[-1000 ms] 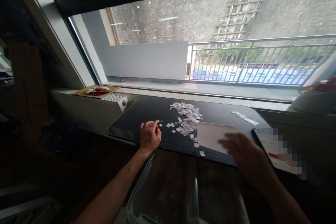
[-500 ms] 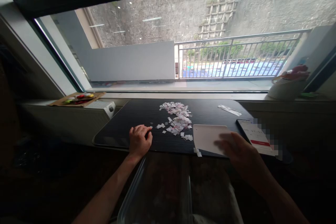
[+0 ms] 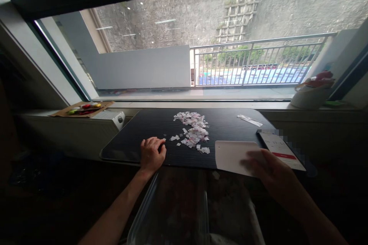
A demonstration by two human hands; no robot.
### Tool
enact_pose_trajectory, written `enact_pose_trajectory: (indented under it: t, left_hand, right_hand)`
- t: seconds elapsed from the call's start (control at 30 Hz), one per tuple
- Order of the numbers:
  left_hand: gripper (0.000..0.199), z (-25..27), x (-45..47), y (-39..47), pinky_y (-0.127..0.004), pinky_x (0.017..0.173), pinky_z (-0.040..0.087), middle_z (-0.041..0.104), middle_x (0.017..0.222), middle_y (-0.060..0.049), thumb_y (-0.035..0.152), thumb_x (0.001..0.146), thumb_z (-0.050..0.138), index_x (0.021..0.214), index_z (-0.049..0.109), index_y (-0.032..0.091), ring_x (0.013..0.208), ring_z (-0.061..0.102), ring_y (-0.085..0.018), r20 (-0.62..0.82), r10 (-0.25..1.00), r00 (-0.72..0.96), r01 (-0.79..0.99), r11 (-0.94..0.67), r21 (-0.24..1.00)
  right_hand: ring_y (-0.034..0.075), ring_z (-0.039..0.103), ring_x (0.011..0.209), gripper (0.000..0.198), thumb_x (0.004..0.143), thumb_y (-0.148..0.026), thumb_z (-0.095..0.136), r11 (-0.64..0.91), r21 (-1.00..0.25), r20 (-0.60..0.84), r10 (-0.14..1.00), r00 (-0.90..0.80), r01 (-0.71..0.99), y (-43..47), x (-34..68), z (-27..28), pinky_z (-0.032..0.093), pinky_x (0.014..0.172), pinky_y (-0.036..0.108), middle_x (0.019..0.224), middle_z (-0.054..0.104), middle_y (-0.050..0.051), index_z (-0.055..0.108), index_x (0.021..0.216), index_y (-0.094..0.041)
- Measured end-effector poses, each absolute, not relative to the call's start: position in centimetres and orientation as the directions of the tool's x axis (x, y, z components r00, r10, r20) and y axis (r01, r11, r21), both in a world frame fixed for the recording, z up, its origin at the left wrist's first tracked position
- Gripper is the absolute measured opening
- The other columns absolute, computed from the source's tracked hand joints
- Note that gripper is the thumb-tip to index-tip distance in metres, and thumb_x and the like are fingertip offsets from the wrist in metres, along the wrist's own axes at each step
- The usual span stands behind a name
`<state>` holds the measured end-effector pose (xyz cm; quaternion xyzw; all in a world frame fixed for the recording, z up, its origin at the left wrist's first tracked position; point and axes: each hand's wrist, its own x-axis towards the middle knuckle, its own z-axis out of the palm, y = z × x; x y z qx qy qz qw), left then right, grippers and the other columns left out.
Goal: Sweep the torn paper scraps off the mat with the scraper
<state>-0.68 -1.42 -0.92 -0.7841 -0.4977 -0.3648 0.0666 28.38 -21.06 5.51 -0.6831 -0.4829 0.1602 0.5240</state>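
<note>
My right hand [image 3: 268, 166] is closed on a flat off-white scraper [image 3: 231, 157] with a small hole in one corner; its fingers are blurred by motion. The scraper lies low over the front edge of the dark table [image 3: 126, 138]. Left of it is a loose pile of small white paper scraps [image 3: 194, 128], with several strays around it. My left hand [image 3: 152, 154] rests near the table's front edge, fingers loosely curled, thumb apart, with nothing visible in it. Below the edge stands a clear plastic box [image 3: 143, 210]. A pale paper scrap [image 3: 216, 175] shows just below the table edge.
A phone [image 3: 283, 151] with a lit screen lies close to my right hand. Behind it is a white paper strip [image 3: 249, 120]. A radiator [image 3: 113, 116] bearing a cardboard sheet stands at left. A white container [image 3: 310, 95] is on the right of the sill, below the window.
My right hand has moved the scraper slightly right and toward me. Scraps that lay at the table's front edge have left it; one shows lower. My left hand stays in place.
</note>
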Motion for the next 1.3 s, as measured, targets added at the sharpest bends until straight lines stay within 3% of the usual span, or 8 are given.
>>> enact_pose_trajectory:
  t: [0.2,0.33,0.5,0.7,0.83,0.97,1.1,1.3]
  left_hand:
    - [0.022,0.1,0.1,-2.5,-0.057,0.104,0.03,0.069,0.096,-0.008,0.018,0.081,0.052,0.093,0.07,0.022,0.109,0.057,-0.03,0.609,0.744,0.276,0.817,-0.515,0.259]
    - [0.026,1.7,2.9,-4.1,-0.058,0.111,0.022,0.066,0.099,-0.006,0.018,0.085,0.05,0.1,0.07,0.025,0.112,0.054,-0.025,0.479,0.669,0.568,0.677,-0.711,0.19]
    - [0.037,3.1,6.0,-4.8,-0.062,0.112,0.018,0.063,0.11,-0.006,0.016,0.086,0.052,0.116,0.065,0.031,0.117,0.051,-0.025,0.251,0.478,0.842,0.466,-0.878,0.107]
    - [0.019,3.7,6.3,-4.3,-0.059,0.113,0.019,0.066,0.102,-0.007,0.019,0.088,0.052,0.097,0.069,0.022,0.109,0.055,-0.023,0.318,0.53,0.786,0.523,-0.844,0.114]
    - [0.023,4.2,8.6,-3.9,-0.058,0.113,0.019,0.068,0.102,-0.006,0.024,0.089,0.055,0.107,0.068,0.024,0.107,0.056,-0.023,0.314,0.526,0.79,0.506,-0.85,0.15]
    - [0.013,3.9,10.4,-3.3,-0.053,0.109,0.028,0.07,0.092,-0.004,0.031,0.085,0.063,0.091,0.073,0.025,0.1,0.059,-0.023,0.228,0.578,0.783,0.534,-0.814,0.23]
    - [0.014,3.5,8.7,-2.8,-0.048,0.104,0.033,0.07,0.081,-0.003,0.027,0.085,0.061,0.076,0.07,0.021,0.09,0.06,-0.021,0.263,0.638,0.724,0.584,-0.769,0.259]
    - [0.01,4.0,5.9,-2.0,-0.041,0.096,0.041,0.07,0.079,-0.003,0.023,0.081,0.062,0.074,0.067,0.019,0.083,0.062,-0.019,0.329,0.712,0.62,0.622,-0.702,0.347]
  right_hand:
    - [0.024,0.072,0.075,0.019,0.081,-0.039,0.055,-0.001,-0.83,0.351,0.776,0.525,0.558,-20.6,29.2,4.9,0.057,0.065,0.034,0.082,0.076,0.006,0.063,0.089,-0.024]
    - [0.024,0.07,0.075,0.023,0.079,-0.041,0.057,0.023,-0.893,0.334,0.704,0.627,0.449,-17.6,29.8,3.3,0.056,0.067,0.036,0.083,0.073,0.006,0.063,0.09,-0.022]
    - [0.025,0.069,0.075,0.032,0.072,-0.043,0.063,-0.001,-0.966,0.182,0.707,0.684,0.259,-15.3,30.9,1.4,0.055,0.067,0.038,0.081,0.072,0.006,0.065,0.093,-0.019]
    - [0.024,0.068,0.076,0.029,0.072,-0.04,0.064,0.008,-0.964,0.194,0.706,0.681,0.266,-15.2,31.0,0.7,0.055,0.067,0.036,0.081,0.071,0.004,0.065,0.092,-0.019]
    - [0.023,0.067,0.074,0.027,0.076,-0.041,0.06,0.016,-0.959,0.221,0.669,0.709,0.284,-15.1,30.4,0.7,0.054,0.064,0.034,0.079,0.069,0.003,0.064,0.092,-0.021]
    - [0.023,0.067,0.072,0.026,0.075,-0.041,0.061,0.018,-0.952,0.24,0.666,0.707,0.306,-15.2,30.4,0.7,0.054,0.061,0.033,0.077,0.069,0.003,0.064,0.091,-0.02]
    - [0.023,0.067,0.073,0.028,0.073,-0.042,0.062,0.009,-0.95,0.233,0.682,0.694,0.311,-15.2,30.7,0.6,0.053,0.063,0.034,0.078,0.07,0.003,0.065,0.091,-0.02]
    - [0.024,0.066,0.079,0.03,0.075,-0.044,0.059,0.0,-0.951,0.23,0.664,0.711,0.308,-15.2,30.2,0.7,0.051,0.07,0.037,0.084,0.07,0.004,0.064,0.094,-0.021]
